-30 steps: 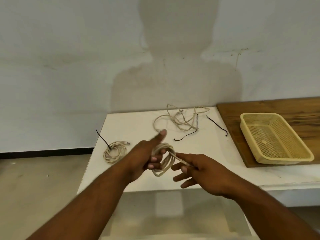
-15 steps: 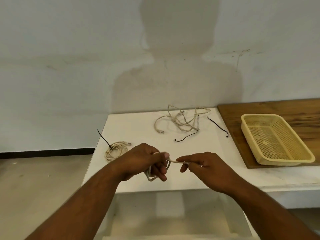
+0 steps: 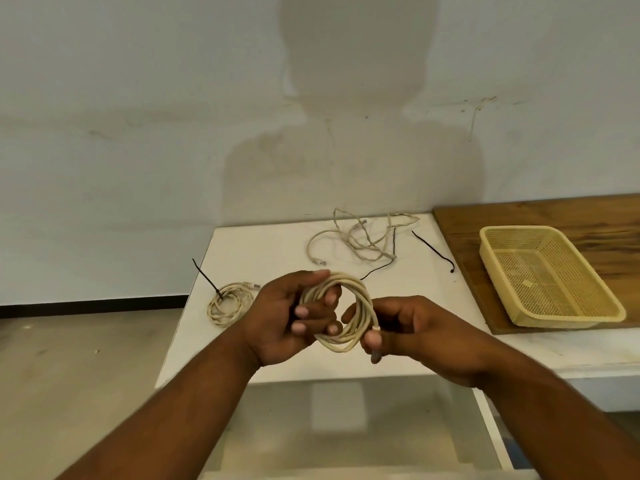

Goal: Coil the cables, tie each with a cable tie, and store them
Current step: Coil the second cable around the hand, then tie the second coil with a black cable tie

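Looking at a smooth beige cable coil (image 3: 360,296), a few round loops, held up over the 6 o'clock edge of the glossy white bench (image 3: 263,251). Left grip (image 3: 284,317) curled through and around the loops at the coil's 9 o'clock, right grip (image 3: 419,327) pinching the strand at its 4 o'clock. At 9 o'clock on the bench, a second coil (image 3: 228,303) cinched with a thin black tie (image 3: 206,277). At 12, a loose tangled cable (image 3: 360,244) with a curved black tie (image 3: 379,268) across it and a hooked black tie (image 3: 433,251) just at its 3. Out at 3, a perforated yellow plastic basket (image 3: 568,317) on a grainy wooden board (image 3: 519,213). Scuffed pale wall (image 3: 138,133) behind, grey floor (image 3: 69,375) below.
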